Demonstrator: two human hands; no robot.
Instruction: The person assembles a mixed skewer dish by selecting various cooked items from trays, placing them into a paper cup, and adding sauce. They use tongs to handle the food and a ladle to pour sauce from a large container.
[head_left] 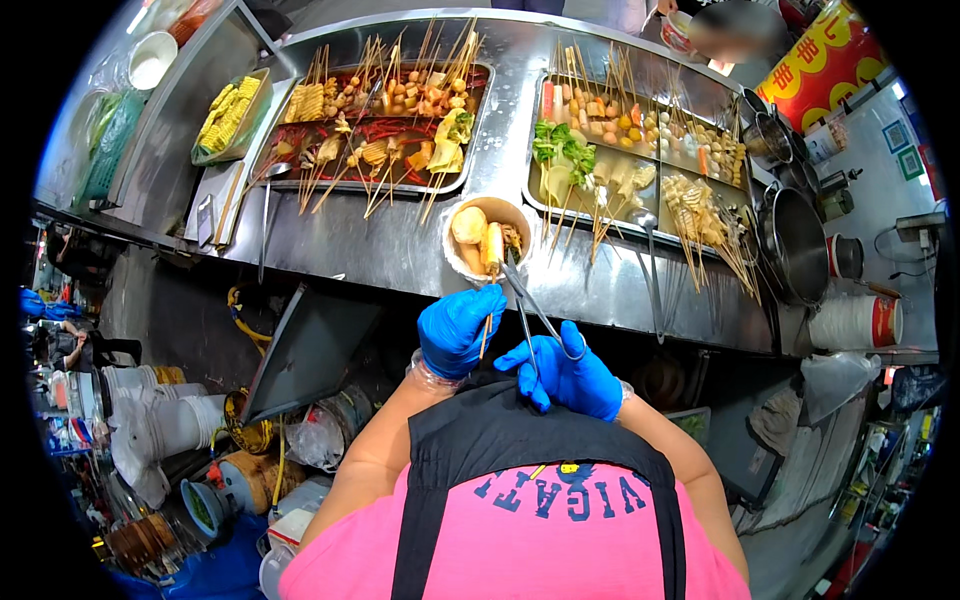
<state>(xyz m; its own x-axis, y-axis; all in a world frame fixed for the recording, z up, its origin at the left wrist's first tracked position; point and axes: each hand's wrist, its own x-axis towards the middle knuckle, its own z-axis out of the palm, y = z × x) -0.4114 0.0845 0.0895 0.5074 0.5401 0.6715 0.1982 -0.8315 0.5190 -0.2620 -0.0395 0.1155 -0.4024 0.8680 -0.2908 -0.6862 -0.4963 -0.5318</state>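
Note:
My left hand [460,330], in a blue glove, is closed round the lower end of a wooden skewer [487,338]. The skewer's upper part carries pale yellow food [494,243] and leans into a round paper tub [454,262] on the counter's near edge. Inside the tub lie a yellowish ball [468,225] and darker pieces. My right hand [565,372], gloved in blue too, has its fingers in the handles of metal scissors [533,305]. Their handles are spread, and the tips reach the tub's near side beside the skewered food.
Behind the tub, a tray of skewers in red broth [470,180] is at left and a tray in paler broth [528,190] at right. A ladle [655,290] overhangs the steel counter [400,262]. Pots [795,245] stand at right; a yellow-food container [262,110] sits far left.

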